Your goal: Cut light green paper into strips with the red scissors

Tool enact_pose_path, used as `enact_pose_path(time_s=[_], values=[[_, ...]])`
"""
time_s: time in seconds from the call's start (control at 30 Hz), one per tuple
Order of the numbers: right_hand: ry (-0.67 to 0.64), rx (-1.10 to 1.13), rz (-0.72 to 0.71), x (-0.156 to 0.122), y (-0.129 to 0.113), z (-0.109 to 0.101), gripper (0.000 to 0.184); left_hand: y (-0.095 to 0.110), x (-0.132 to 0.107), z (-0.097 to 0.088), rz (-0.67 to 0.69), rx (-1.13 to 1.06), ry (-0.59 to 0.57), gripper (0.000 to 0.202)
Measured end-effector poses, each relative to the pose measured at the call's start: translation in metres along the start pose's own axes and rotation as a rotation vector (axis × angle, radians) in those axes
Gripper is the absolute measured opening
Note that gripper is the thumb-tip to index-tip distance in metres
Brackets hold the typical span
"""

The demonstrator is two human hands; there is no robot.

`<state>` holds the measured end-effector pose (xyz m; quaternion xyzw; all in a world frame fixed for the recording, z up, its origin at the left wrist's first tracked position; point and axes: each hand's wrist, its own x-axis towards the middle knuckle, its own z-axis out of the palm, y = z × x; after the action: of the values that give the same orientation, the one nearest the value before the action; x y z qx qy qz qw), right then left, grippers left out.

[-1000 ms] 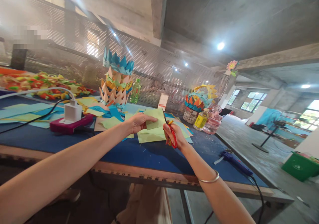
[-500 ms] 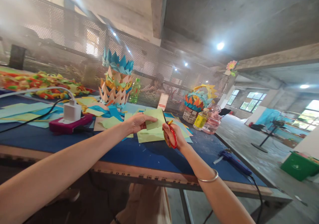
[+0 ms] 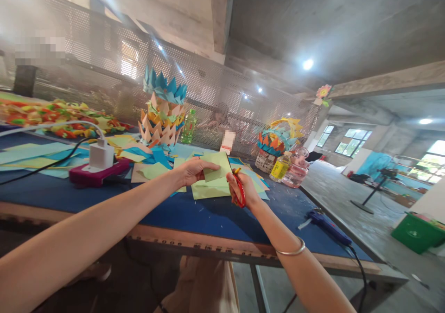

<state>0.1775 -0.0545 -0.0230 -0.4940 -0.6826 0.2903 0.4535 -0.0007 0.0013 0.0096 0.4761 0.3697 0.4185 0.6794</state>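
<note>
A light green sheet of paper (image 3: 217, 165) is pinched in my left hand (image 3: 194, 171), held up a little above the table. My right hand (image 3: 243, 188) is closed round the red handles of a pair of scissors (image 3: 239, 192). The dark blades point up and away along the right edge of the sheet; whether they touch it is hard to make out. Below both hands lies a loose spread of green and blue paper (image 3: 208, 190).
A purple power strip (image 3: 99, 173) with a white plug sits left. Tall paper crowns (image 3: 162, 109), a paper basket (image 3: 267, 155) and bottles (image 3: 280, 167) stand at the back. A blue glue gun (image 3: 328, 227) with a cord lies near the right edge of the table.
The scissor handles have come closer together in my right hand. My left hand and the green paper stay almost where they were.
</note>
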Motion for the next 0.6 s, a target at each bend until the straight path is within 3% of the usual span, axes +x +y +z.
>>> enact_pose_path(time_s=[0.4, 0.6], values=[[0.001, -0.115, -0.148, -0.006, -0.015, -0.003, 0.056, -0.008, 0.001, 0.001, -0.009, 0.01, -0.145, 0.033], [-0.016, -0.132, -0.133, -0.004, -0.009, -0.003, 0.061, -0.009, 0.0, 0.002, -0.014, 0.004, -0.119, 0.038]])
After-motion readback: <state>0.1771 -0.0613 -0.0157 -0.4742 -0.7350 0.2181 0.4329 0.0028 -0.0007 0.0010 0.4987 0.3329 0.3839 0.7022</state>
